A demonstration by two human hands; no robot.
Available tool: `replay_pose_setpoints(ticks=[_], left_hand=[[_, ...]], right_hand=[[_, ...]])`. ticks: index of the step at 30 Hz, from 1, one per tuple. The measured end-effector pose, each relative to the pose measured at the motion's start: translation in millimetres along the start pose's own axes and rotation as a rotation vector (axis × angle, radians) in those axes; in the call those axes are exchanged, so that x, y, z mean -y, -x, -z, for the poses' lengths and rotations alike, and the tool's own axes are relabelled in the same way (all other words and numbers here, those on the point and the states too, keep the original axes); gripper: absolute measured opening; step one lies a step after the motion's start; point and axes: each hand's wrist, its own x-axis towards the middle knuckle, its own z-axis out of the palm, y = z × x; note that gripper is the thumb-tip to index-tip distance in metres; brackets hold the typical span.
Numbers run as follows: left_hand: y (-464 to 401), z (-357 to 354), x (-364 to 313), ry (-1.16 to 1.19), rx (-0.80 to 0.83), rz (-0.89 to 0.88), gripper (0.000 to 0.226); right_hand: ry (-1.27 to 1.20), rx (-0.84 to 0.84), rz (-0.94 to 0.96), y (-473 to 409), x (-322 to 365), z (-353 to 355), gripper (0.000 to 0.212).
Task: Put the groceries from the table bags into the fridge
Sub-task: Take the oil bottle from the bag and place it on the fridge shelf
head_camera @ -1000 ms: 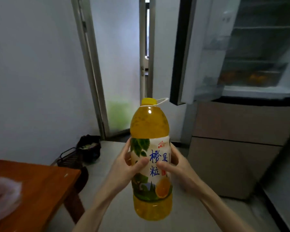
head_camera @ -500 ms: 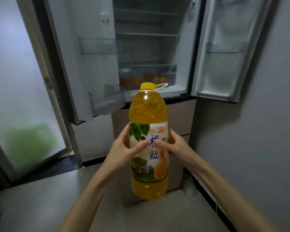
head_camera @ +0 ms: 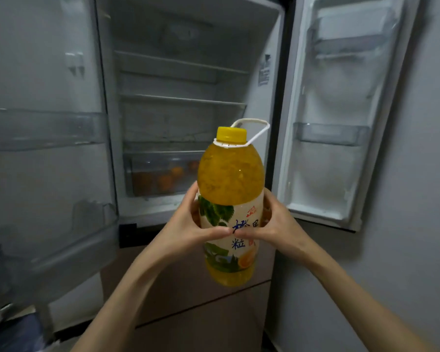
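Observation:
A large bottle of orange juice (head_camera: pixel 230 179) with a yellow cap and a white carry loop is held upright in front of the open fridge (head_camera: pixel 178 80). My left hand (head_camera: pixel 188 227) grips its label from the left and my right hand (head_camera: pixel 274 224) from the right, thumbs meeting at the front. The bottle sits level with the fridge's lowest inner shelf. Both fridge doors stand open.
A clear drawer (head_camera: pixel 163 174) at the bottom of the fridge holds several oranges. Glass shelves (head_camera: pixel 181 99) above are bare. The left door (head_camera: pixel 43 128) and right door (head_camera: pixel 333 133) carry transparent bins. Brown lower drawers (head_camera: pixel 188 288) sit below; a grey wall (head_camera: pixel 422 224) stands at the right.
The view has swung from the table and doorway round to the fridge and closed in on it. The bottle stays in both hands and is now higher, nearer the fridge opening.

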Motion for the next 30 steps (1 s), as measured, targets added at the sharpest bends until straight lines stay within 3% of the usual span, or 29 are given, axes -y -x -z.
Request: replay_pose_setpoints(ticks=[10, 17, 24, 30], left_hand=[[-192, 44, -5, -0.203, -0.043, -0.18, 0.107], [-308, 72, -20, -0.304, -0.122, -0.316, 0.101], [-381, 111, -30, -0.441, -0.141, -0.401, 0.103], [-417, 144, -24, -0.478, -0.146, -0.485, 0.107]], right_hand=[[0.128, -0.13, 0.333, -185, -17, 77, 0.078], [0.085, -0.229, 0.58, -308, -18, 116, 0.092], [-0.06, -0.279, 0.778, -387, -13, 120, 0.08], [-0.103, -0.291, 0.828, -444, -11, 113, 0.086]])
